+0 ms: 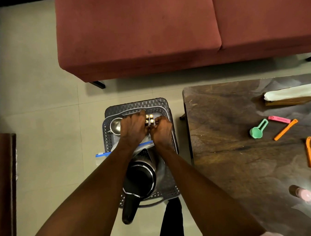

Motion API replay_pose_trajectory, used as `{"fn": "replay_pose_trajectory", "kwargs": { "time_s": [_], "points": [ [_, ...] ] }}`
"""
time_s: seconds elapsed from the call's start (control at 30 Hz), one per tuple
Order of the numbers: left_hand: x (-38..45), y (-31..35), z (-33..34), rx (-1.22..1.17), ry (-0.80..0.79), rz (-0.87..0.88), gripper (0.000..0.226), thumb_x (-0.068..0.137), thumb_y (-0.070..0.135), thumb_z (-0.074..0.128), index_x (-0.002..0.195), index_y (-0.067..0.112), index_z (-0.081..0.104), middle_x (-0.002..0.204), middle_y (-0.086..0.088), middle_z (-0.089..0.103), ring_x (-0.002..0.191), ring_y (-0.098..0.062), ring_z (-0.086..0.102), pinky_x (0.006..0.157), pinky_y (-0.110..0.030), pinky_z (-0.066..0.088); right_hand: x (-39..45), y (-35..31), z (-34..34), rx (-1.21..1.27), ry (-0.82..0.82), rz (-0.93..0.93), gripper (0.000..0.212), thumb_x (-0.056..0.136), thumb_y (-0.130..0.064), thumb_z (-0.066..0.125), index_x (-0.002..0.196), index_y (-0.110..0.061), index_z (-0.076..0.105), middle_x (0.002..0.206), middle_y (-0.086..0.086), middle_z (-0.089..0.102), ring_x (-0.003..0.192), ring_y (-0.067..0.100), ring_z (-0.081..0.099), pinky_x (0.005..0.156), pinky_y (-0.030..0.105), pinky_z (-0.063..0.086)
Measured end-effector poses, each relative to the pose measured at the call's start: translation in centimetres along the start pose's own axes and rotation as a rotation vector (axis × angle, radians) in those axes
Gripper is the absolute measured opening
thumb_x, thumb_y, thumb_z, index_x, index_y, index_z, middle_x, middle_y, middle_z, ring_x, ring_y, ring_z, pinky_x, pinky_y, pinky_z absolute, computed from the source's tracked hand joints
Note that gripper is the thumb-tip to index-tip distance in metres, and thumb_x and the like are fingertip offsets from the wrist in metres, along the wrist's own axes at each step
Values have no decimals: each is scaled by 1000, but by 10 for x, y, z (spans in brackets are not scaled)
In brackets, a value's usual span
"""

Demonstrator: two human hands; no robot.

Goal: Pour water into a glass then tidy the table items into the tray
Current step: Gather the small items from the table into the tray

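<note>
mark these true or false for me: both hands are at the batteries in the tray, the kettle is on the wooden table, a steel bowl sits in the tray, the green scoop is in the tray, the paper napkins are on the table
1. Both hands are at the batteries in the tray. True: the left hand and right hand meet at the cluster of gold-topped batteries in the grey perforated plastic tray.
2. The kettle is on the wooden table. False: the black and steel electric kettle stands on the tray, beside the dark wooden table.
3. A steel bowl sits in the tray. True: small steel bowl.
4. The green scoop is in the tray. False: the green plastic scoop lies on the table.
5. Napkins are on the table. True: white paper napkins.
</note>
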State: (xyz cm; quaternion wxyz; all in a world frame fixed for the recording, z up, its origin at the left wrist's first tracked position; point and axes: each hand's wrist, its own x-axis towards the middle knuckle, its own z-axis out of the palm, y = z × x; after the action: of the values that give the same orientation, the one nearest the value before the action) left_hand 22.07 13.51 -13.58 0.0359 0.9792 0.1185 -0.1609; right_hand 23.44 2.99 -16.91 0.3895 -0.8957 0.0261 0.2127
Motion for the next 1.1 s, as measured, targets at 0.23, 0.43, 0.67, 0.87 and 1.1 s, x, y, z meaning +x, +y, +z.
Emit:
{"fn": "replay_pose_trajectory", "kwargs": {
  "time_s": [0.23,0.43,0.67,0.87,1.1],
  "points": [
    [-22,26,-47,-148,56,-53,33,86,29,63,114,16,55,108,-8,67,94,-34,67,70,-38,47,-27,-25,-48,41,78,-1,13,84,-5,68,97,-10,65,92,4,67,79,14,59,68,29,50],
    [-33,88,-87,-423,161,-175,20,84,22,58,102,15,62,104,-7,68,95,-32,65,80,-40,52,-36,-25,-130,57,144,17,17,87,-15,66,104,-16,66,104,3,70,94,21,66,76,27,48],
    [-65,223,-76,-632,118,-155,16,86,26,65,99,17,62,102,-3,67,93,-25,64,83,-40,53,-59,52,-247,90,192,40,26,87,-10,61,113,-14,64,114,4,67,109,21,62,92,34,51],
    [-95,350,-40,-745,57,-272,19,82,26,70,98,19,63,103,-1,69,97,-25,64,83,-34,50,-72,165,-340,77,168,149,27,85,-13,57,112,-16,63,112,10,67,108,32,63,87,39,50],
    [-105,476,-14,-794,-80,-307,15,84,23,66,97,16,64,101,-6,70,99,-28,63,84,-36,51,-72,282,-430,-15,168,262,26,80,-14,60,106,-9,64,109,15,67,107,36,62,88,40,50]
  ]
}}
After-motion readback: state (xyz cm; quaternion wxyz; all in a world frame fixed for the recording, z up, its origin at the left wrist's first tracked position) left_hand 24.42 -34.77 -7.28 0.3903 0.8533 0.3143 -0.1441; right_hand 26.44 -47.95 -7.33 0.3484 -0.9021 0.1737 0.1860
